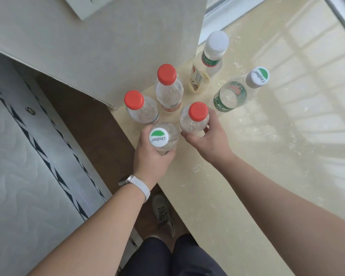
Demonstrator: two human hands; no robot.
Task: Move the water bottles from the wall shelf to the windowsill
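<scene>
- Seen from above, looking down along two bare forearms toward a pale, glossy windowsill holding a cluster of upright bottles.
- Far left: a quilted mattress with dark zigzag piping, well apart from the bottles.
- Left hand, white watch on the wrist, wrapped around a clear bottle with a white and green cap; cap reads "Cestbon". Bottle upright, long axis pointing straight up at the camera, sitting at the sill's near left edge; contact between base and sill hidden.
- Just beyond that hand: a red-capped bottle, standing free, near the sill's corner.
- Further back, centre: a second red-capped bottle, a reddish label band low on the body, writing too small to read.
- Right hand closed around a third red-capped bottle, fingers curled round its far side, bottle upright, just beside the left hand's bottle.
- Behind, near the wall: a white-capped bottle with a green and red label, and touching it a smaller bottle of yellowish liquid; print unreadable.
- Right of centre: another bottle with a "Cestbon" cap, green label, standing free.
- Judgement: both held bottles already over the sill, directly below the hands, so the coming move likely calls only for a straight release and an upward withdrawal.
- Wall shelf not in view.
</scene>
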